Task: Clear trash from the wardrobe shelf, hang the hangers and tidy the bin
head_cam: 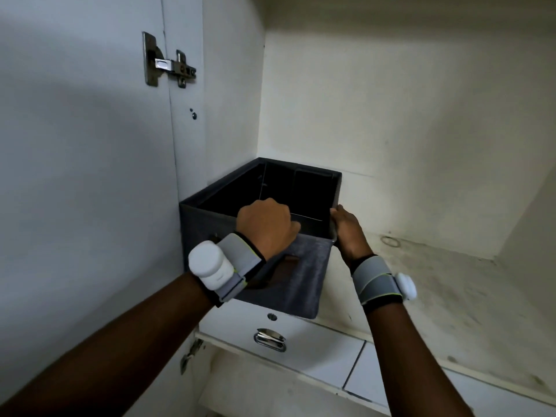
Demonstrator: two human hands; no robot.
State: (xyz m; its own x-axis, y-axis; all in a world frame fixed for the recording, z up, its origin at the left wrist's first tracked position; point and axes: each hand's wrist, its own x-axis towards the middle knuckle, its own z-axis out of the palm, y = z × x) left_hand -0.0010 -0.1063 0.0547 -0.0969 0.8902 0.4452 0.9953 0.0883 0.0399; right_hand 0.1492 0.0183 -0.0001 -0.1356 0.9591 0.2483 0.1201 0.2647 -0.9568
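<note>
A dark grey fabric bin [304,275] stands on the wardrobe shelf [436,284], in the left corner against the side wall. Its inside looks dark and I see nothing in it. My left hand [266,227] grips the bin's front rim, with the fingers curled over the edge into the bin. My right hand [347,228] holds the front right corner of the rim. The bin's front overhangs the shelf edge a little.
A white door [84,164] with a metal hinge [168,63] stands open at the left. Below the shelf sit white drawers, one with a chrome handle [270,340]. A small ring-shaped thing [390,240] lies on the dusty shelf to the right of the bin.
</note>
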